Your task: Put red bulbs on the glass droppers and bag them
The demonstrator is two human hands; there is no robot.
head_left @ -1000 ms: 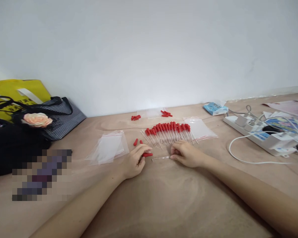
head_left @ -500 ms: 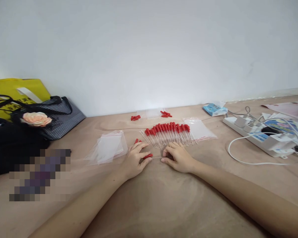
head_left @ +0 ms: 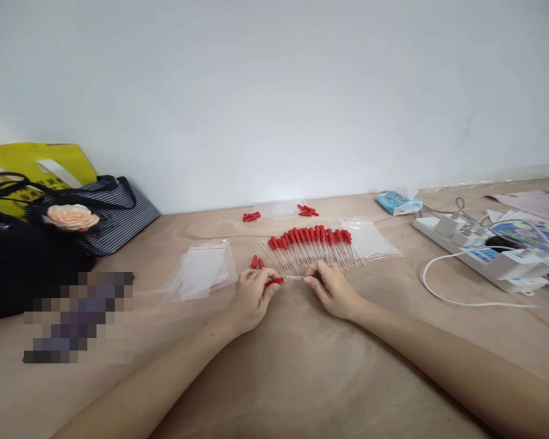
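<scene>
My left hand pinches a red rubber dropper bulb, its mouth facing right. Opposite it, my right hand is closed on a clear glass tube, whose bare end points left at the bulb. A small space seems to lie between bulb and tube. Two loose red bulbs lie just beyond my left fingers. Behind both hands, several droppers with red bulbs lie side by side in a fanned row, their glass ends towards me.
Clear zip bags are stacked at left, and another bag lies right of the row. More red bulbs and thin tubes rest near the wall. A power strip with white cables is at right; handbags stand at left.
My hands have risen slightly away from me. The tube's end now shows clearly in front of the bulb, and the two loose bulbs are more exposed beside my left hand.
</scene>
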